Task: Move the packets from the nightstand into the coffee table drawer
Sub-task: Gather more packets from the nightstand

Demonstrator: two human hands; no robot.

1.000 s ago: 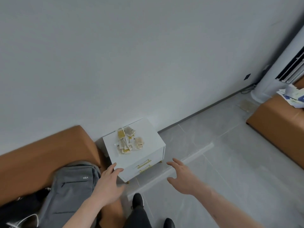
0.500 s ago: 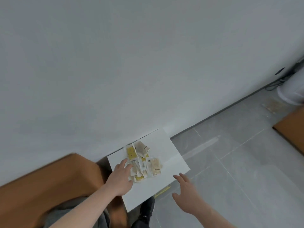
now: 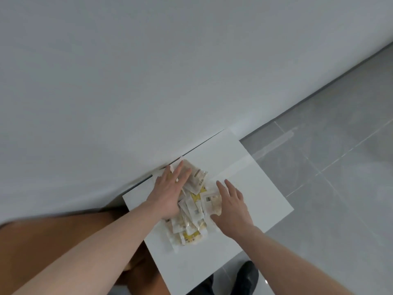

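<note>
We see a plain white wall [image 3: 148, 71] filling the view from nine o'clock round to two. At three o'clock lies a grey tiled floor [image 3: 340, 167] with pale grout lines, meeting the wall along a dark baseboard [image 3: 319, 96]. At eight o'clock sits a tan-brown cushioned seat [image 3: 53, 241]. At six o'clock we make out a black shoe [image 3: 246, 277] on the tiles.

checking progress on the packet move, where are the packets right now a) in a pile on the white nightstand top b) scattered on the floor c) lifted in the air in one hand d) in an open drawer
a: the packets lie heaped on the white nightstand, with the left hand laid flat on the pile and the right hand at its right edge, neither lifting any yet.
</note>
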